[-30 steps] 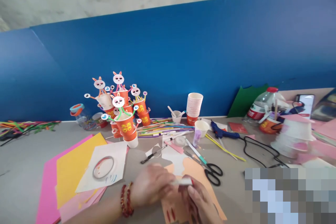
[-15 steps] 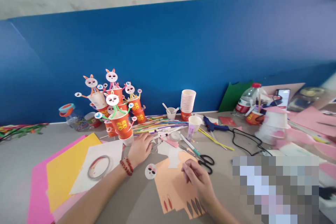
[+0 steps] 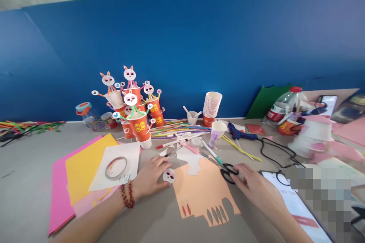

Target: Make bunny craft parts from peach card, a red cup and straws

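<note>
My left hand (image 3: 152, 177) rests low over the table with its thumb and fingers apart. Beside its fingertips and thumb lies a round white paper rabbit face (image 3: 169, 175) with dark eyes and pink patches. My right hand (image 3: 252, 180) has its thumb and forefinger at the black handles of the scissors (image 3: 228, 174), whose blades point to the far left. An orange paper sheet (image 3: 199, 188) lies between my hands, with leaf-shaped holes along its near edge and two ear shapes with red centres drawn on it. A white paper offcut (image 3: 194, 166) overlaps its far edge.
Stacked red cups with rabbit figures (image 3: 139, 125) stand at the back left. Coloured sheets (image 3: 59, 193) and a tape roll (image 3: 116, 168) lie left. Behind are markers, a cup stack (image 3: 212, 104) and a blue glue gun (image 3: 242, 134) with its cord. A phone (image 3: 296, 205) lies right.
My left hand has come back from the pens toward the rabbit face. My right hand has moved right, off the orange sheet, to the scissors' handles. The camera view has shifted.
</note>
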Tool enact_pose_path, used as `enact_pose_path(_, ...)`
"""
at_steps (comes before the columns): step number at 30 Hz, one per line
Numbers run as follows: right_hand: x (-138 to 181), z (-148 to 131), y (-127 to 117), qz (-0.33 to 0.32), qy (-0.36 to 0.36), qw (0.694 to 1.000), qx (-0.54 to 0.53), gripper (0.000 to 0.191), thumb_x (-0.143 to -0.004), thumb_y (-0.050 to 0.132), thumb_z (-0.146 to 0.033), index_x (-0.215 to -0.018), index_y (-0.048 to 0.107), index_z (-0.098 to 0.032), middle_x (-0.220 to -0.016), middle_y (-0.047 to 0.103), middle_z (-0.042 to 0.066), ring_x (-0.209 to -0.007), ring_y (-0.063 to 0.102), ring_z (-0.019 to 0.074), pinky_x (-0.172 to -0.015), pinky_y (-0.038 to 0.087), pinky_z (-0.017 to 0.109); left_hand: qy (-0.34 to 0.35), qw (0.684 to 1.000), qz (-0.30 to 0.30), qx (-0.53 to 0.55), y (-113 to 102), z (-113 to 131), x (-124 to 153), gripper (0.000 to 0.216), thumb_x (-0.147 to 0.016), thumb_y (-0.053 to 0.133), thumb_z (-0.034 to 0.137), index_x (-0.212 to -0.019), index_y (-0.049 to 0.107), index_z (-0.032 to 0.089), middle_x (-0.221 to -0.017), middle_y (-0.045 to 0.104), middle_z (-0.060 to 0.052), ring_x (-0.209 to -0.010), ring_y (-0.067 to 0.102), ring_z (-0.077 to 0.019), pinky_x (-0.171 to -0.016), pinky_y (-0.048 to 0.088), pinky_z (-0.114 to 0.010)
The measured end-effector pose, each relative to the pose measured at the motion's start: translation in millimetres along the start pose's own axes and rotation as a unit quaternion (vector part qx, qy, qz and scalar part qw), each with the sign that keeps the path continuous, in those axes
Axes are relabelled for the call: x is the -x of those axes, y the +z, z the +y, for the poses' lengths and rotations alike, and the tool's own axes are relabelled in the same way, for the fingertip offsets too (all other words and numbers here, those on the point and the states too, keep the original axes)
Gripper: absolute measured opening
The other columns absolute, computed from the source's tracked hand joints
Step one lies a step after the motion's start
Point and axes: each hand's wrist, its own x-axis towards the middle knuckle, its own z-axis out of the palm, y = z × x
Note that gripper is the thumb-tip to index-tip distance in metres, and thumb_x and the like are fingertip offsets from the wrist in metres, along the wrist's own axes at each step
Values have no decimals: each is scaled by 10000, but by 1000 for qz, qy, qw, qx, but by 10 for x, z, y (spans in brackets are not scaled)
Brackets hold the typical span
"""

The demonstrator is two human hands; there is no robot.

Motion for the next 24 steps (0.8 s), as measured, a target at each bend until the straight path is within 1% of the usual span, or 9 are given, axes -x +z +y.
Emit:
enact_pose_path(1, 12, 28, 29, -6, -14, 1000, 19, 220, -924, 414, -395, -973, 575, -253, -1022, 692, 55, -733, 689, 233, -568, 446, 309, 0, 1000, -5, 2, 4, 1, -4, 524, -835, 642, 478, -1269, 530, 207, -1241, 560, -123, -1166, 514, -308, -1003, 426, -469)
enact_pose_path(3, 19, 49, 78, -20, -45, 998, 51, 217, -932, 402, -364, -1001, 570, -245, -1076, 670, 67, -802, 698, 245, -617, 473, 322, 0, 1000, -12, 5, 7, 7, -21, 466, -835, 633, 489, -1207, 568, 216, -1210, 570, -117, -1136, 523, -310, -981, 427, -468)
enact_pose_path(5, 1, 52, 109, -32, -62, 994, 81, 212, -936, 403, -340, -999, 574, -230, -1059, 663, 77, -833, 699, 255, -645, 485, 331, -1, 1000, -14, 5, 7, 17, -39, 358, -843, 627, 458, -1115, 605, 227, -1173, 582, -104, -1106, 532, -304, -968, 417, -464)
enact_pose_path(7, -35, 58, 125, -40, -67, 992, 103, 197, -933, 417, -308, -986, 583, -218, -1025, 662, 79, -824, 701, 256, -654, 489, 334, -8, 1000, -9, 4, 8, 26, -49, 278, -836, 636, 396, -1057, 608, 229, -1145, 594, -89, -1086, 539, -291, -967, 405, -454)
enact_pose_path(11, -122, 67, 110, -45, -71, 990, 117, 159, -903, 466, -243, -962, 610, -213, -996, 671, 72, -811, 704, 250, -635, 478, 318, -53, 998, 18, -1, 33, 34, -22, 300, -766, 694, 319, -1015, 565, 215, -1095, 622, -67, -1043, 557, -271, -965, 399, -433)
enact_pose_path(13, -161, 50, 73, -57, -63, 989, 123, 145, -894, 482, -237, -934, 619, -213, -971, 685, 72, -828, 703, 255, -607, 460, 303, -70, 997, 28, -4, 56, 37, 12, 305, -758, 698, 304, -1004, 542, 212, -1075, 636, -67, -1027, 569, -271, -977, 391, -449)
enact_pose_path(16, -215, 11, -8, -74, -46, 988, 129, 143, -893, 483, -243, -915, 622, -217, -914, 706, 72, -853, 701, 264, -580, 430, 284, -84, 996, 38, -5, 89, 41, 68, 283, -792, 657, 258, -1034, 517, 211, -1080, 652, -73, -1042, 588, -267, -1037, 339, -496)
enact_pose_path(20, -284, -7, -129, -86, -57, 988, 117, 135, -869, 498, -242, -878, 630, -213, -852, 720, 69, -829, 700, 263, -610, 435, 282, -71, 996, 53, -16, 103, -19, 103, 232, -840, 608, 253, -1056, 526, 227, -1082, 668, -61, -1060, 603, -259, -1070, 306, -518)
enact_pose_path(24, -296, 16, -282, -90, -75, 992, 39, 180, -858, 493, -262, -938, 650, -229, -973, 733, 61, -875, 692, 252, -699, 472, 304, -51, 993, 80, -72, 56, -162, 91, 198, -873, 573, 278, -1061, 563, 217, -1105, 659, -79, -1053, 588, -280, -1033, 329, -534)
